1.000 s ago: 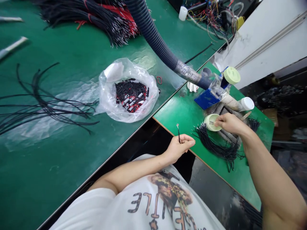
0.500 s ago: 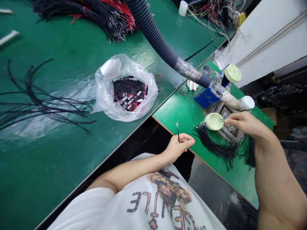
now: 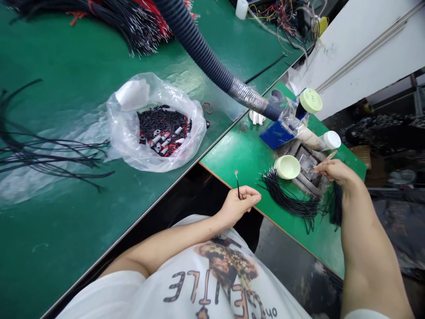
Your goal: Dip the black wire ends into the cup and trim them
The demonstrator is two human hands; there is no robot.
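My left hand [image 3: 239,203] is closed in a pinch on a short black wire [image 3: 237,185] that stands upright, with a small round metal terminal at its top. My right hand [image 3: 333,171] is closed on a few thin black wires whose bare tips point left, just right of a small pale green cup [image 3: 287,166]. Under that hand lies a metal fixture [image 3: 307,167]. A bundle of black wires [image 3: 292,199] lies fanned on the small green table [image 3: 252,155] below the cup.
A clear plastic bag [image 3: 156,124] of black, red and white sleeves sits on the large green table [image 3: 66,221]. A corrugated dark hose [image 3: 212,62] runs down to a blue block [image 3: 276,134]. Loose black wires [image 3: 49,150] lie left; white bottles [image 3: 330,140] stand right.
My right hand has drawn its wires out of the pale green cup and moved right, over the metal fixture. My left hand has stayed where it was with its wire.
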